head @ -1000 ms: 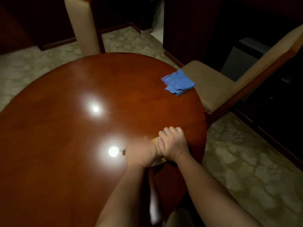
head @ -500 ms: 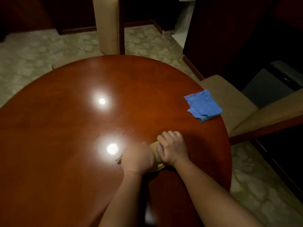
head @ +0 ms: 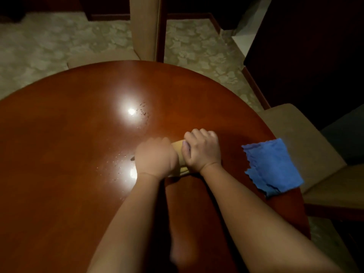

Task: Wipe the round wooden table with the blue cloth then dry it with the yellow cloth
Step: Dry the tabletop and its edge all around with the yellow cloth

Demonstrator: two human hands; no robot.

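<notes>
A round, glossy reddish-brown wooden table [head: 78,154] is seen from above in a dim room. Near its middle, a folded yellow cloth [head: 179,154] is pressed to the tabletop under two hands set side by side. The left hand [head: 155,157] is curled down over the cloth's left part; the right hand [head: 201,149] grips the right part, fingers bent over the far edge and thumb laid across the fabric. Only a narrow strip of yellow is visible between them.

The drying stage appears to be in hand. Small droplets or specks [head: 116,164] are caught in a light reflection just left of the yellow cloth, and another scatter [head: 143,111] lies beyond it, toward the table's far side. The step would likely be done well if the cloth were kept flat under even pressure and drawn in overlapping passes across those marks.

A crumpled blue cloth [head: 272,166] is lying well to the right of the yellow cloth, at the table's right rim, one corner seeming to reach the edge. It could be knocked off by a wide rightward stroke. Left of the yellow cloth and beyond it, broad bare wood is available for sweeping. A beige upholstered chair [head: 299,134] stands just past the table's right rim, and the back of another chair [head: 145,26] rises beyond the far rim.
</notes>
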